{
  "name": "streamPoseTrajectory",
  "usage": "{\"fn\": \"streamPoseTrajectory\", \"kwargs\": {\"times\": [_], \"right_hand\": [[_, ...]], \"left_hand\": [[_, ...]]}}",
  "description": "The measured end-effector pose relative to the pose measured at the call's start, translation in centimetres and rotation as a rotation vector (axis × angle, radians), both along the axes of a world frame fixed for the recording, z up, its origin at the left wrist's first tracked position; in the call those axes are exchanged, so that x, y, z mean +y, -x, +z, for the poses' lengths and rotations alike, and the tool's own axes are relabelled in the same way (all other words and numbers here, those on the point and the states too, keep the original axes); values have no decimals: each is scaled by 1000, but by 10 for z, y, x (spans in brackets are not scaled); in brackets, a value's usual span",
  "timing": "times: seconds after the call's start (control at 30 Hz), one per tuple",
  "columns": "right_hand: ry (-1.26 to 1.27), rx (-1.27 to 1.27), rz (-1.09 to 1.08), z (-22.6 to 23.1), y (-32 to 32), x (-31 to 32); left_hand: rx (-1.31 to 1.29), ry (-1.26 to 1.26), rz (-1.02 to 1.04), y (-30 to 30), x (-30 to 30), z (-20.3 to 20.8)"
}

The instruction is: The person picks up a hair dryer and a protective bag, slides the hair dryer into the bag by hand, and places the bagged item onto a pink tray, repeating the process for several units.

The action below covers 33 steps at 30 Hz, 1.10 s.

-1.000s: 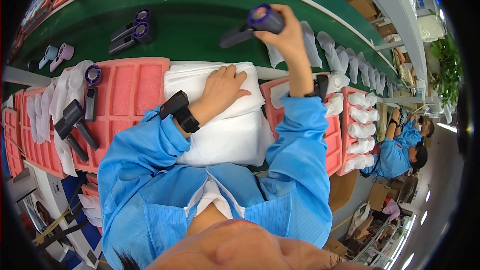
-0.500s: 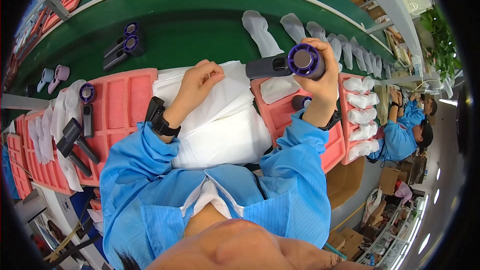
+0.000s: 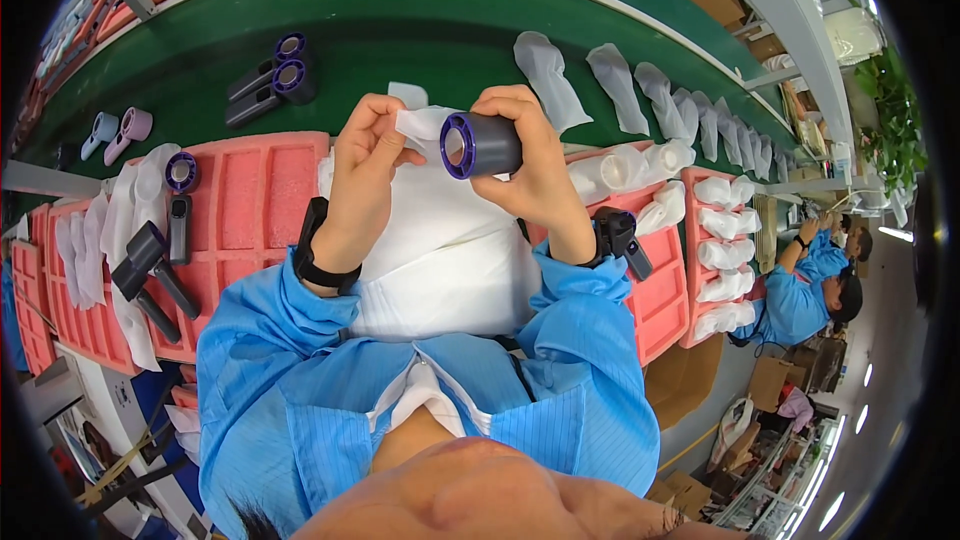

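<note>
In my right hand (image 3: 525,155) is a dark grey hair dryer (image 3: 492,147), its round barrel tipped so the purple-ringed end faces left. My left hand (image 3: 368,155) pinches a thin white bag (image 3: 424,128) right beside that end. The dryer's handle is not visible, and I cannot tell whether it lies inside the bag. Below both hands a stack of white bags (image 3: 440,270) lies in front of my chest.
Pink foam trays (image 3: 245,190) flank the stack; the right one (image 3: 655,325) holds wrapped pieces. Wrapped pieces (image 3: 550,80) stand along the green bench (image 3: 400,20). Bare dryers (image 3: 265,85) lie at back left, others (image 3: 160,275) at left. Co-workers (image 3: 825,275) sit at far right.
My right hand has brought the dryer leftward and turned its barrel sideways. My left hand, over the stack before, has risen and now grips a white bag beside the dryer.
</note>
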State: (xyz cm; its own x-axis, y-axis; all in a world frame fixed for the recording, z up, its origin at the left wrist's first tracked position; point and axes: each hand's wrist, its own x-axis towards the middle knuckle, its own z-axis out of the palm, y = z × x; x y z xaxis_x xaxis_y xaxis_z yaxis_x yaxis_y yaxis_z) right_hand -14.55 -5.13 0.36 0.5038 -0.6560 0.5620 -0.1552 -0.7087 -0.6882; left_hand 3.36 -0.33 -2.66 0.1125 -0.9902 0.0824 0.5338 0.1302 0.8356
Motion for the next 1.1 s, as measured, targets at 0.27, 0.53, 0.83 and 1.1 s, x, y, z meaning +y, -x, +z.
{"fn": "streamPoseTrajectory", "kwargs": {"times": [0.27,0.53,0.83,1.1], "right_hand": [[142,130,-126,1,-2,5],[261,180,-153,-3,-12,10],[304,113,-386,-11,-10,1],[-131,-159,50,-22,-18,22]], "left_hand": [[361,21,-210,-14,-1,9],[-343,424,39,7,15,11],[-1049,645,255,32,37,8],[-1062,420,366,17,9,22]]}}
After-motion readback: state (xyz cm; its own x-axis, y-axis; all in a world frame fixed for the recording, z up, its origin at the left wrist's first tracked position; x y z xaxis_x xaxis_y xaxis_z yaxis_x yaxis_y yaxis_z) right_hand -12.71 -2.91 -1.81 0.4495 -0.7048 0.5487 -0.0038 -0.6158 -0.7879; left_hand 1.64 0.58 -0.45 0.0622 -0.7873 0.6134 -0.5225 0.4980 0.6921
